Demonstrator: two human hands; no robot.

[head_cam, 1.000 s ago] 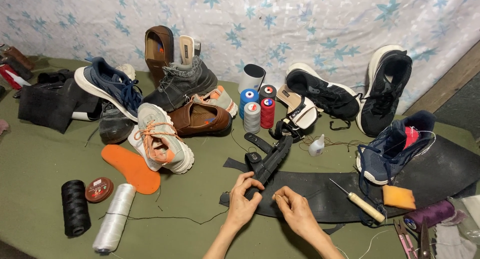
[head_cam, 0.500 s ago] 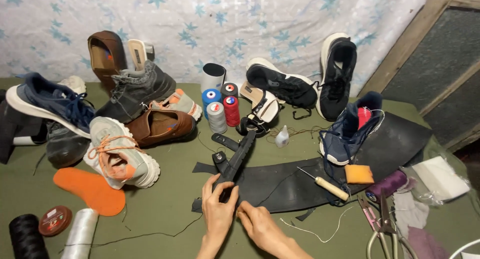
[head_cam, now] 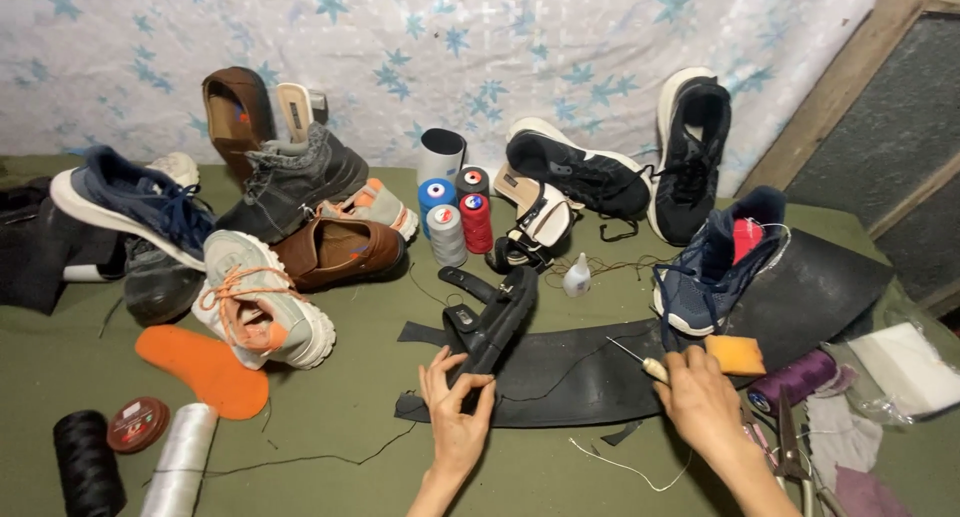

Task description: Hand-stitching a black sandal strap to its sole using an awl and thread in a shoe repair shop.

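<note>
The black strapped sandal [head_cam: 495, 319] lies on the olive cloth-covered work surface [head_cam: 340, 417], its near end pinched in the left hand [head_cam: 455, 409], whose fingers curl loosely round it with the thumb on top. Its long axis runs away from that hand, up and a little rightward, so the far end sits well beyond the fingertips. The right hand [head_cam: 700, 397] is closed round the pale wooden handle of a thin metal awl [head_cam: 640, 362], the spike pointing left and away, towards the sandal; that hand sits well to the right of the shoe, apart from it, so the left is the nearer.

Between and beyond the two hands lies a long sheet of black rubber [head_cam: 600, 372], under the sandal's near end. A loose white thread [head_cam: 620, 465] trails just nearer than the right hand. Beside its far edge are an orange sponge block [head_cam: 735, 355] and a navy sneaker [head_cam: 715, 267]. Left of the left hand is open cloth, then an orange insole [head_cam: 205, 369] and a white sneaker with orange laces [head_cam: 262, 312]. Beyond the sandal stand several thread cones [head_cam: 455, 212].
</note>
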